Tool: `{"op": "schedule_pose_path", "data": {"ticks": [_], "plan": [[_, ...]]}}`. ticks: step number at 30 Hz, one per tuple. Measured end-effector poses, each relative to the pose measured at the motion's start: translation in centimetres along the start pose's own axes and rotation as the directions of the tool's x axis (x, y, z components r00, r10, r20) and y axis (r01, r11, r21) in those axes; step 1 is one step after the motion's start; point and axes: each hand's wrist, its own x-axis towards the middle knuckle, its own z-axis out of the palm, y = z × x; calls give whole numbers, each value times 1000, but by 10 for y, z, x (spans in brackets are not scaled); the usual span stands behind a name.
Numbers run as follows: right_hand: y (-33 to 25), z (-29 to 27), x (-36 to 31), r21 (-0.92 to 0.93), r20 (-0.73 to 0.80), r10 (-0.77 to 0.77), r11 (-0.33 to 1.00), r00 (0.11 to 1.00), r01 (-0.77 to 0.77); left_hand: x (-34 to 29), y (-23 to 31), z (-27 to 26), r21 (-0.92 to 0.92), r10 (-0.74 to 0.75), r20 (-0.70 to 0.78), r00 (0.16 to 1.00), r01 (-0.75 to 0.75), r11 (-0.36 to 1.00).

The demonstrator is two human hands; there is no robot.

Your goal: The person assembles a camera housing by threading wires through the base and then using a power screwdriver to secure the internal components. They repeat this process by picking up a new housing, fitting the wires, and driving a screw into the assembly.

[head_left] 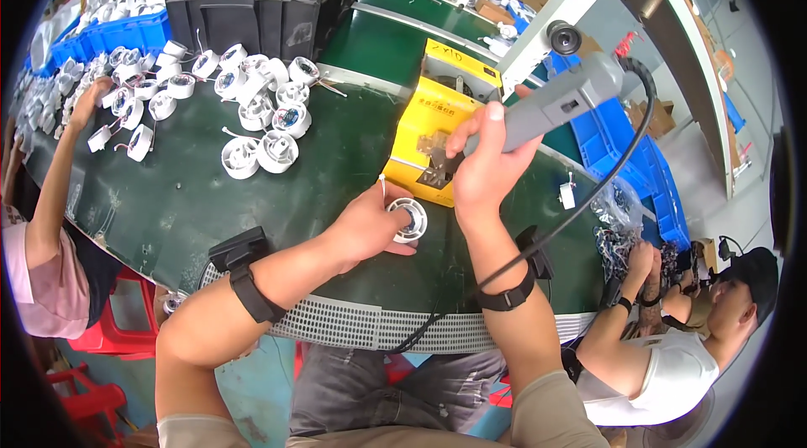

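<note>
My left hand [366, 226] is closed round a white round plastic housing [421, 222], its open ring side facing up. A short white wire end sticks up beside the fingers. In my right hand [492, 164] is a grey electric screwdriver [555, 103], slanting down to the left, with a black cable running from its upper end. Its tip is hidden by my fingers, close to the metal front plate of a yellow screw feeder [408, 141]. I cannot tell whether the tip touches the feeder.
Several white housings [277, 151] lie left on the green table [328, 187]. Behind them stand a black crate [244, 19] and a blue crate [109, 34], both full of parts. Blue trays [643, 162] are at right. People work on both sides; one person's arm [52, 196] reaches in at left.
</note>
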Motion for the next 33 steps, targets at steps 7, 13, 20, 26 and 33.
{"op": "schedule_pose_path", "data": {"ticks": [7,13,20,26,33], "plan": [[-19,-9,-30,149,67,130,979,989,-139,0,5,-3,-13,-20,11,1000,20,1000],[-14,-10,-44,135,120,134,979,984,-150,-2,6,-2,-8,-15,10,1000,15,1000],[-7,-8,-50,157,134,100,980,986,-121,-2,7,-4,-44,-36,10,999,36,998],[-4,-10,-50,156,151,50,985,987,-74,-4,11,-2,-51,-44,6,999,45,998],[-2,-9,-51,172,141,67,981,988,-91,-2,9,-3,-44,-47,-10,999,46,998]]}}
